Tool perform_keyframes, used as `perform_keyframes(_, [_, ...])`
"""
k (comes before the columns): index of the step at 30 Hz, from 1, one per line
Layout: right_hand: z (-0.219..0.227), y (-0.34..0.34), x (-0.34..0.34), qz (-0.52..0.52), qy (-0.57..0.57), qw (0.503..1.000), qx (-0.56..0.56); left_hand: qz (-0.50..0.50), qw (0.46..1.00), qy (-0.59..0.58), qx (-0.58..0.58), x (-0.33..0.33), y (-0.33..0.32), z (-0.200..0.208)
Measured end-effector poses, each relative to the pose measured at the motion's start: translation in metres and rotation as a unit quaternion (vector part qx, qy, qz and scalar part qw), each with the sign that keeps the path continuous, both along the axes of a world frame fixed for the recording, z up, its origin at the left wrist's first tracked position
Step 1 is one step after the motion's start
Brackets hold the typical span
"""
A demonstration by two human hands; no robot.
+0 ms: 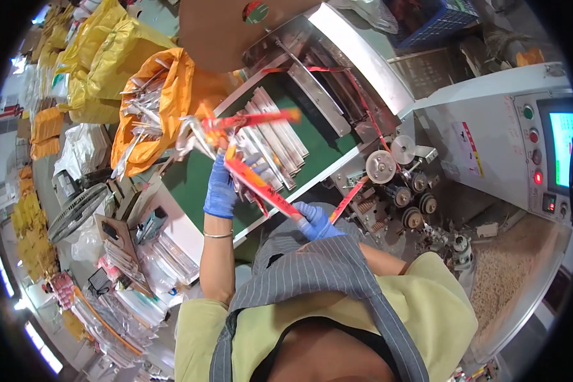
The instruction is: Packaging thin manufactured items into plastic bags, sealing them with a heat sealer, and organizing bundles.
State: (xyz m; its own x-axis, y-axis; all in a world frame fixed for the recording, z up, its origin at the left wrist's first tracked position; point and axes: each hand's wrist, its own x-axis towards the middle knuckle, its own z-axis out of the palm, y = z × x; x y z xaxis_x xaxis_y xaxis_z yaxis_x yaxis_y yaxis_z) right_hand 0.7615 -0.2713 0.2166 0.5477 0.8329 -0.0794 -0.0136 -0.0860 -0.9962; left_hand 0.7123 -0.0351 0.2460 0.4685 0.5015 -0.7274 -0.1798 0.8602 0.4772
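My left hand (pixel 220 190), in a blue glove, is raised over the green conveyor belt (pixel 194 188). Its fingers are closed on a crumpled bunch of red and clear film (pixel 204 135), partly smeared by motion. From there a long red-orange printed film strip (pixel 261 184) slants down to my right hand (pixel 316 221). That hand, also gloved in blue, grips the strip's lower end in front of my striped apron (pixel 299 270). Beside my left hand, several narrow, pale, film-wrapped packets (pixel 283 137) lie side by side on the belt.
An orange sack (pixel 178 89) full of film scraps stands beyond the belt on the left. To the right are machine rollers (pixel 381 167) threaded with red film and a control panel (pixel 536 137). A fan (pixel 76 213) and stacked packets (pixel 169 258) are at left.
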Motion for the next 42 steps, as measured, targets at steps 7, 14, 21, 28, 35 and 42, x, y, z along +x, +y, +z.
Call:
perform_keyframes(7, [0.028, -0.015, -0.001, 0.092, 0.017, 0.989, -0.118, 0.028, 0.953, -0.292, 0.076, -0.015, 0.053, 0.021])
perform_keyframes(14, [0.001, -0.04, -0.003, 0.102, 0.108, 0.983, -0.105, 0.12, 0.953, -0.273, 0.058, -0.017, 0.069, 0.01])
perform_keyframes(21, [0.02, -0.022, 0.008, -0.066, 0.207, 0.976, 0.006, 0.013, 0.945, 0.05, 0.323, -0.011, 0.072, -0.006])
perform_keyframes(28, [0.021, 0.096, 0.04, -0.188, -0.076, 0.979, -0.016, -0.18, 0.958, 0.037, 0.219, -0.011, -0.067, -0.023])
perform_keyframes(35, [-0.034, 0.088, 0.172, -0.263, -0.45, 0.818, -0.245, -0.046, 0.988, 0.041, 0.144, -0.006, -0.058, -0.005])
perform_keyframes(42, [-0.067, 0.065, 0.259, -0.275, -0.37, 0.826, -0.325, -0.013, 0.992, -0.109, 0.062, -0.022, -0.059, -0.022])
